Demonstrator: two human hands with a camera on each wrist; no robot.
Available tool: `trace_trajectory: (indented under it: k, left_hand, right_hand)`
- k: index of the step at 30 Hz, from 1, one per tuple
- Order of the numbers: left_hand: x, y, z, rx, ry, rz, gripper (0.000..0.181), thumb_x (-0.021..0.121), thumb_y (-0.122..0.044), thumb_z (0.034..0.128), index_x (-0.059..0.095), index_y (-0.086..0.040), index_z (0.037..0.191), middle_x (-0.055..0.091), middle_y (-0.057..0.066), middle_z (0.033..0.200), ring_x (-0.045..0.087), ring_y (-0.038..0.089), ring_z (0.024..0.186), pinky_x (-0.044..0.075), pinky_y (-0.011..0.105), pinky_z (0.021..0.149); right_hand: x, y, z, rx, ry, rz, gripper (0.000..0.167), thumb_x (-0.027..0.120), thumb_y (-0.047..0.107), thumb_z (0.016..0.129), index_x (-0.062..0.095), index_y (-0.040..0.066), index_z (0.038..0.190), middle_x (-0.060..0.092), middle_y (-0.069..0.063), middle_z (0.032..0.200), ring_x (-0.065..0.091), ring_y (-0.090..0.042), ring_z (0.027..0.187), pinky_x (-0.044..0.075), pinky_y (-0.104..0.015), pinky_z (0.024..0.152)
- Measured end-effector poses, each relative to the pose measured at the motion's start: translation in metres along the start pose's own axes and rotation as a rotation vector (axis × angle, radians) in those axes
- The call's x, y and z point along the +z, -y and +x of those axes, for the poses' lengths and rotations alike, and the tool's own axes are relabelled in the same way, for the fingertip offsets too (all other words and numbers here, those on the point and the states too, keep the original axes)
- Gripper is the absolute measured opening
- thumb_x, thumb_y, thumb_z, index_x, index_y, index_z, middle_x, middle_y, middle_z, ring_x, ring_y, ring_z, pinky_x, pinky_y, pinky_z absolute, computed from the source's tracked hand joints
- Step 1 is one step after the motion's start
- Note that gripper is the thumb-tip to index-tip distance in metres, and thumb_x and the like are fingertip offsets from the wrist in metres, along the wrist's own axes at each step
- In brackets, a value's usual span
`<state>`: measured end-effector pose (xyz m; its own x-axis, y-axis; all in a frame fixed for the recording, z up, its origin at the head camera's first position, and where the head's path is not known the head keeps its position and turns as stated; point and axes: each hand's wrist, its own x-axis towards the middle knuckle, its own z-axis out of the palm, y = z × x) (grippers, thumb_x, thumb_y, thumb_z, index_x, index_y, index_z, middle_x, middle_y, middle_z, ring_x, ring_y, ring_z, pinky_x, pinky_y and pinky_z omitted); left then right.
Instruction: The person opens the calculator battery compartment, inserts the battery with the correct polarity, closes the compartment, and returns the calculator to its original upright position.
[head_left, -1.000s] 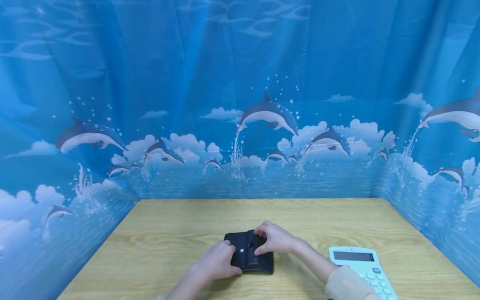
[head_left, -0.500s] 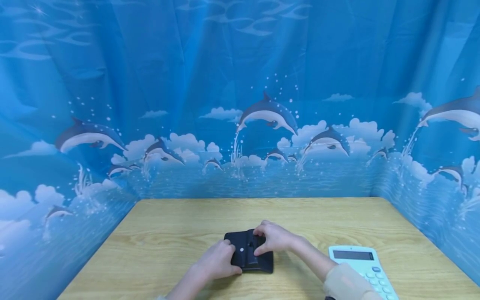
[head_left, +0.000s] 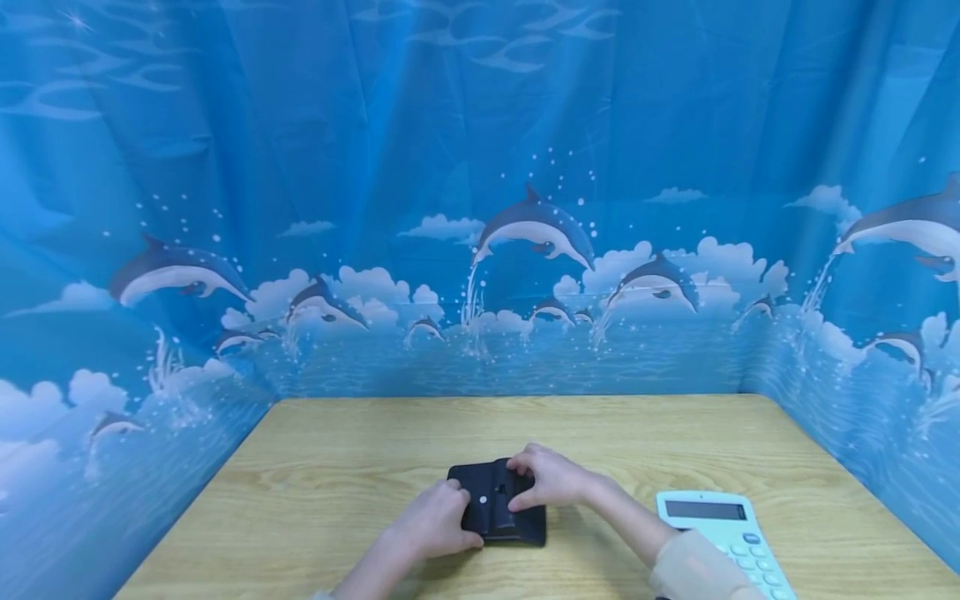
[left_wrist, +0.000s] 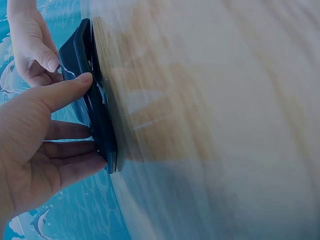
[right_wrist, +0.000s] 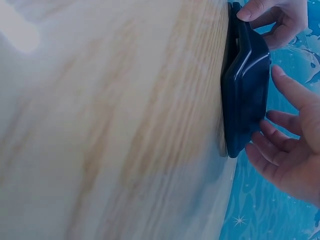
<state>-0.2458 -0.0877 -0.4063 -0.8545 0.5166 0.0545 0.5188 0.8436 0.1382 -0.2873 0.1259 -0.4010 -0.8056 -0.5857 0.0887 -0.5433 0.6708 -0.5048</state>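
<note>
In the head view a black wallet [head_left: 531, 527] lies spread on the wooden table, with a round silver snap on its left panel and a raised dark flap along the middle. My left hand [head_left: 437, 521] grips its left side, thumb at the near edge; the left wrist view shows the same thumb and fingertips on the wallet [left_wrist: 80, 57]. Over the raised flap my right hand [head_left: 557, 477] holds on with curved fingers above and the thumb below. From the right wrist view, the fingertips meet the top of the wallet [right_wrist: 250, 95]. What lies beneath the flap is hidden.
A light turquoise calculator [head_left: 708, 510] lies to the right, partly covered by my right sleeve [head_left: 693, 567]. Wood-grain tabletop [head_left: 345, 467] surrounds the wallet. Behind and at both sides hangs a blue curtain [head_left: 420, 125] printed with dolphins.
</note>
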Motion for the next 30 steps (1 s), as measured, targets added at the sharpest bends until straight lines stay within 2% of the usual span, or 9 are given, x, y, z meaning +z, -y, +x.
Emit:
trace_trajectory:
  k: [6,8,14,21,30]
  left_hand:
    - [0.0,0.001,0.0,0.001,0.004,-0.01,0.048,0.078,-0.043,0.0683,0.066,-0.002,0.09,0.053,0.002,0.078,0.048,0.01,0.068,0.046,0.029,0.065]
    - [0.001,0.002,0.0,0.002,0.0,-0.01,0.048,0.078,-0.043,0.0682,0.066,-0.002,0.09,0.053,0.001,0.077,0.048,0.01,0.068,0.046,0.029,0.065]
    - [0.001,0.002,-0.001,0.017,-0.017,-0.007,0.047,0.078,-0.043,0.0678,0.066,-0.002,0.088,0.052,0.001,0.077,0.047,0.009,0.067,0.046,0.028,0.064]
    - [0.001,0.001,-0.001,0.027,-0.022,-0.003,0.047,0.078,-0.042,0.068,0.066,-0.002,0.089,0.052,0.001,0.077,0.047,0.009,0.067,0.046,0.028,0.064]
    - [0.001,0.001,-0.001,0.022,-0.02,0.0,0.048,0.078,-0.042,0.068,0.066,-0.001,0.089,0.053,0.002,0.078,0.048,0.01,0.068,0.047,0.028,0.065]
  right_hand:
    - [-0.002,-0.004,-0.001,0.05,-0.02,0.125,0.045,0.074,0.021,0.077,0.06,-0.003,0.113,0.056,-0.003,0.093,0.055,-0.022,0.087,0.046,-0.037,0.078]
    - [-0.002,-0.005,-0.001,0.055,-0.039,0.163,0.037,0.072,0.017,0.079,0.062,-0.003,0.108,0.058,-0.004,0.09,0.055,-0.021,0.084,0.046,-0.037,0.075]
    - [0.001,-0.004,-0.002,0.07,-0.103,0.175,0.017,0.071,0.015,0.08,0.064,0.002,0.089,0.061,0.001,0.08,0.055,-0.015,0.074,0.046,-0.031,0.066]
    - [0.005,0.0,-0.004,0.176,-0.124,0.159,0.021,0.069,0.025,0.082,0.059,0.008,0.077,0.052,0.003,0.067,0.045,-0.011,0.06,0.038,-0.025,0.052]
    - [0.011,0.003,-0.002,0.201,-0.142,0.121,0.027,0.07,0.028,0.081,0.053,0.01,0.069,0.046,0.004,0.059,0.04,-0.01,0.052,0.032,-0.023,0.046]
